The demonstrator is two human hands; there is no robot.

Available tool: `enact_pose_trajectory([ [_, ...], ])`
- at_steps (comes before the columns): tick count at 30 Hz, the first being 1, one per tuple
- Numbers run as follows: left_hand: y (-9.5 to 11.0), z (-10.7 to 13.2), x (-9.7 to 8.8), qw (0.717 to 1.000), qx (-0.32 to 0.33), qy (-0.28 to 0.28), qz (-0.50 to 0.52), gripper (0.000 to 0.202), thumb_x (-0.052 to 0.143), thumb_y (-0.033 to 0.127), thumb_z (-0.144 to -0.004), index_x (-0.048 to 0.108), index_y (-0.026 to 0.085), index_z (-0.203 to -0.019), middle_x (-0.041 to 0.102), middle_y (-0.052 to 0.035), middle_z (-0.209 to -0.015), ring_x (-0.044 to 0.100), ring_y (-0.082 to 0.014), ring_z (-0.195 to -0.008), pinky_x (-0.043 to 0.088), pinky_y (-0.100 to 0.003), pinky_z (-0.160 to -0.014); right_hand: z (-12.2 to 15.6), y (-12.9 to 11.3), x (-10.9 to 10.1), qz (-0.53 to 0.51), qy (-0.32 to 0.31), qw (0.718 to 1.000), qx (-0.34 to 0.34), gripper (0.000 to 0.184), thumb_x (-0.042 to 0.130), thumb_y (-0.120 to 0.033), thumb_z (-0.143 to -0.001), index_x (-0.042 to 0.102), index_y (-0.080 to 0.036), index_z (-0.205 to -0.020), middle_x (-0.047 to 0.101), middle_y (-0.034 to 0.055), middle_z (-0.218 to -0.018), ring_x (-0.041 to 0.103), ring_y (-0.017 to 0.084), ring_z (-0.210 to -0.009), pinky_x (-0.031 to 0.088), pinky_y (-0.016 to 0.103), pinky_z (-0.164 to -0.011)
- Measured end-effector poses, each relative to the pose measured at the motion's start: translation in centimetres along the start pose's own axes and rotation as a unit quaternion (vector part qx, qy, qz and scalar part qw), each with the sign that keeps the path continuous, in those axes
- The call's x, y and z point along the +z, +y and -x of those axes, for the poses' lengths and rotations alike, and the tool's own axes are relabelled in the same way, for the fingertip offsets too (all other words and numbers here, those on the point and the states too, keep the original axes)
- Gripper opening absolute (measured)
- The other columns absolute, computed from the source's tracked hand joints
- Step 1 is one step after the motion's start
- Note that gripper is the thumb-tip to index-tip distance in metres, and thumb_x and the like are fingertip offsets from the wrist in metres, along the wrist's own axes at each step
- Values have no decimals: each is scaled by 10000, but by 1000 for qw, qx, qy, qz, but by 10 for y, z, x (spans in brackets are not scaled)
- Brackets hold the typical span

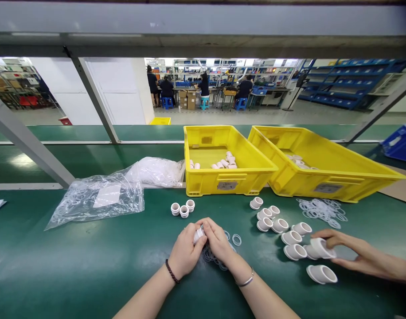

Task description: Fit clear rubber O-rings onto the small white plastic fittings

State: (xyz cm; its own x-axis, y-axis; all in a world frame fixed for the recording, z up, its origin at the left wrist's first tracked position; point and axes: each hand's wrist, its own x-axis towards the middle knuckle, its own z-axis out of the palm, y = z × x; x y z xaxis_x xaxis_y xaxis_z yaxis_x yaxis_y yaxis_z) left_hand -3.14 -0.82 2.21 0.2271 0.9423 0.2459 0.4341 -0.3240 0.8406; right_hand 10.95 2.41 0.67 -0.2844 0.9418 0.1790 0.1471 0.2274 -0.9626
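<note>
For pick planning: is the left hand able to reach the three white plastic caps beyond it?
Probably yes: only bare green mat separates the left hand from the three white plastic caps, though it and the right hand grip a small white fitting.

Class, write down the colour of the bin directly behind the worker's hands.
Bright yellow: the bin shows plainly in the head view, with white parts inside.

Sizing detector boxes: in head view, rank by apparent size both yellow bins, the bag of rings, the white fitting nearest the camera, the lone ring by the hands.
1. right yellow bin
2. left yellow bin; wide-angle stretch may flatter the right one
3. bag of rings
4. white fitting
5. lone ring
</note>
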Motion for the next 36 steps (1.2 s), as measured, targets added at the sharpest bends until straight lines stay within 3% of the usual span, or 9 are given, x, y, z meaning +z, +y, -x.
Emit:
enact_pose_trajectory([
  [3, -3, 0, 0, 1000, -7, 17, -3, 188, 429, 326, -902, 521, 183, -980, 569, -61, -900, 531, -211, -839, 393, -322, -773, 1, 0, -1, -53, -21, 998, 7, 400, 332, -485, -932, 587, -187, -1012, 536, -1, -677, 475, 119, -573, 382, 227, -532],
  [6, -6, 1, 1, 1000, -14, 21, 0, 204, 423, 338, -905, 517, 180, -995, 566, -61, -904, 531, -207, -829, 397, -323, -766, 0, 1, -1, -79, -34, 996, 14, 354, 436, -479, -895, 577, -186, -1034, 570, 15, -768, 513, 126, -644, 412, 235, -585],
  [9, -5, 1, 1, 1000, -15, 12, 8, 209, 422, 352, -906, 514, 184, -990, 568, -59, -903, 538, -206, -823, 403, -317, -748, -2, 2, 2, -110, -27, 993, 30, 316, 505, -472, -860, 575, -183, -968, 580, 21, -815, 536, 136, -702, 433, 249, -643],
  [18, -3, -2, -4, 997, 15, -62, -45, 154, 463, 348, -875, 500, 198, -879, 565, -46, -824, 537, -206, -757, 403, -321, -682, -4, -1, 2, -137, -22, 987, 81, 355, 535, -524, -818, 458, -188, -733, 428, -48, -614, 388, 88, -539, 328, 209, -509],
  [21, -6, 1, 0, 998, 27, -50, -33, 180, 520, 327, -838, 496, 196, -960, 579, -67, -902, 560, -220, -813, 428, -338, -721, -5, -2, 2, -150, -23, 983, 99, 371, 540, -534, -809, 433, -192, -715, 386, -58, -602, 354, 81, -520, 302, 202, -481],
  [25, -9, 5, 5, 998, 63, -13, -20, 299, 531, 303, -836, 444, 182, -1095, 560, -111, -1046, 570, -234, -933, 448, -372, -807, -5, -5, 1, -155, -12, 983, 96, 347, 536, -508, -823, 464, -183, -726, 428, -42, -648, 386, 86, -559, 331, 204, -511],
  [28, -9, 7, 7, 994, 104, -4, -19, 273, 506, 290, -859, 444, 183, -1102, 562, -114, -1044, 547, -245, -1014, 432, -395, -868, -4, -7, -1, -154, -5, 983, 97, 338, 536, -496, -830, 484, -177, -732, 467, -27, -682, 410, 92, -585, 352, 209, -533],
  [33, -7, 4, 4, 999, 39, 2, 26, 192, 480, 318, -879, 459, 196, -1025, 560, -74, -967, 571, -202, -872, 450, -353, -782, -2, -11, -3, -166, -28, 980, 102, 386, 463, -555, -850, 533, -180, -798, 416, -49, -593, 345, 81, -489, 292, 200, -451],
  [36, -8, 2, 3, 998, 38, -2, 44, 177, 473, 331, -884, 459, 194, -995, 551, -60, -936, 561, -193, -848, 440, -333, -759, -2, -14, -3, -219, -73, 966, 113, 371, 549, -557, -800, 504, -190, -841, 447, -56, -605, 363, 75, -480, 298, 193, -447],
])
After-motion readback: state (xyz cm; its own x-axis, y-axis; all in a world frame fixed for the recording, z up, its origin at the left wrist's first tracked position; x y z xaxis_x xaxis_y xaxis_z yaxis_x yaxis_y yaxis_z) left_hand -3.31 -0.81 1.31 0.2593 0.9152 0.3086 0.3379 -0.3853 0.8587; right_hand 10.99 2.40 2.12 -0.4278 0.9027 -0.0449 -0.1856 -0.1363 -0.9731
